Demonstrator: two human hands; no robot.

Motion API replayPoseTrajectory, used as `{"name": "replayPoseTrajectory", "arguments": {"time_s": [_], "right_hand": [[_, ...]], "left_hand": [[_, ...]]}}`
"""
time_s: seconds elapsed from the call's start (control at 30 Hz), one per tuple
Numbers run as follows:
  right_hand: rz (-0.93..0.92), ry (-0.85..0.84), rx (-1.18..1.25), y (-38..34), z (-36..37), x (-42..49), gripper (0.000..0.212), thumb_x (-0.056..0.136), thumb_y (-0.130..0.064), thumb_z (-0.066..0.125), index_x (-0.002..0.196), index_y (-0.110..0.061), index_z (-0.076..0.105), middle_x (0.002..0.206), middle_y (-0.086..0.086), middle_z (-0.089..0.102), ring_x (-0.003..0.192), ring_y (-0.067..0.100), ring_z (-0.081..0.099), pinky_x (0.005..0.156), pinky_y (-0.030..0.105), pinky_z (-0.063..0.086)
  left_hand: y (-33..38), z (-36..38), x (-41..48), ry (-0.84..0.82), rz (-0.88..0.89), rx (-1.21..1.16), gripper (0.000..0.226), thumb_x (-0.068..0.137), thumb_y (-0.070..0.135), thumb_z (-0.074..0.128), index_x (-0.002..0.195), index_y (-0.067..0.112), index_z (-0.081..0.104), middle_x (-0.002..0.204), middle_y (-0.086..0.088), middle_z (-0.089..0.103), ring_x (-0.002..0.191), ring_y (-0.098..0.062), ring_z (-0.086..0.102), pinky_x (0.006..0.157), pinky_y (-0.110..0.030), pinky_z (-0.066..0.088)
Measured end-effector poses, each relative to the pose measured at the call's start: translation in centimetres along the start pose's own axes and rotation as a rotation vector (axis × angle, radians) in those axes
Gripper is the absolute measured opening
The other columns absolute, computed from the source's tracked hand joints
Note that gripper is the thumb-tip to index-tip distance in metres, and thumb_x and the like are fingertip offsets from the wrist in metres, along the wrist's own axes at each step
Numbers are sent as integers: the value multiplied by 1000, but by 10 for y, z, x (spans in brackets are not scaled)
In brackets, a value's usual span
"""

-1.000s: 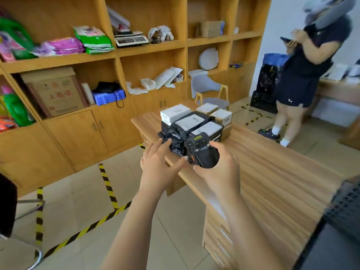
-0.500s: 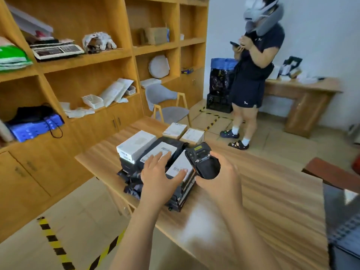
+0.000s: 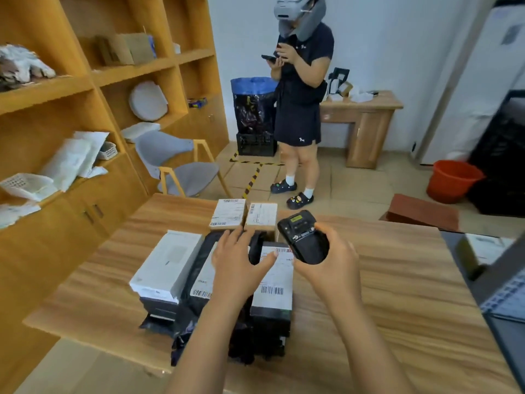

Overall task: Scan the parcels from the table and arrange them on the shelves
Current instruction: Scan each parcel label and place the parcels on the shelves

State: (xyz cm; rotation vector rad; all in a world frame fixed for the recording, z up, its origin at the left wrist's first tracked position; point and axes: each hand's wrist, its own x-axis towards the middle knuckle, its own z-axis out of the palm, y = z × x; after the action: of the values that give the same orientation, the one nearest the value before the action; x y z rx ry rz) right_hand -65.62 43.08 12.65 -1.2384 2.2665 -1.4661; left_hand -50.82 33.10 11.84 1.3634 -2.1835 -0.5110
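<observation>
A stack of parcels lies on the wooden table [image 3: 383, 294]: a white box [image 3: 167, 263] at the left, black bagged parcels with white barcode labels [image 3: 274, 280] in the middle, and two small labelled cartons [image 3: 244, 214] behind. My left hand [image 3: 238, 263] lies flat with spread fingers on the black labelled parcels. Just to the right and slightly above the pile, my right hand [image 3: 332, 265] grips a black handheld scanner [image 3: 302, 237], its small screen facing up.
Wooden shelves [image 3: 85, 83] with bags, baskets and cartons run along the left. A grey chair [image 3: 181, 166] stands beyond the table. A person [image 3: 301, 95] stands ahead looking at a phone. An orange bucket [image 3: 451, 180] and black crates sit at the right.
My view swung right and closer over the table. My left hand went from gripping a black parcel in the air to lying flat on the pile. The scanner stays in my right hand.
</observation>
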Motion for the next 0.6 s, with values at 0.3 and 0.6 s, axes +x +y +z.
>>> {"name": "replayPoseTrajectory", "arguments": {"time_s": [0.3,0.6], "right_hand": [[127,26,-121,35,-4,-6,80,59,-20,86,131,-26,54,108,-12,58,106,15,47,77,25,36],[100,-38,-99,58,-31,7,78,57,-18,85,128,-25,56,112,-9,62,105,17,48,79,27,39]], "left_hand": [[-2,71,-32,-306,-165,215,110,74,77,53,153,19,3,155,-5,21,144,-26,15,115,-45,19],[7,82,-30,-117,-7,175,86,71,46,65,143,13,33,129,-3,47,112,-24,46,87,-32,38]]}}
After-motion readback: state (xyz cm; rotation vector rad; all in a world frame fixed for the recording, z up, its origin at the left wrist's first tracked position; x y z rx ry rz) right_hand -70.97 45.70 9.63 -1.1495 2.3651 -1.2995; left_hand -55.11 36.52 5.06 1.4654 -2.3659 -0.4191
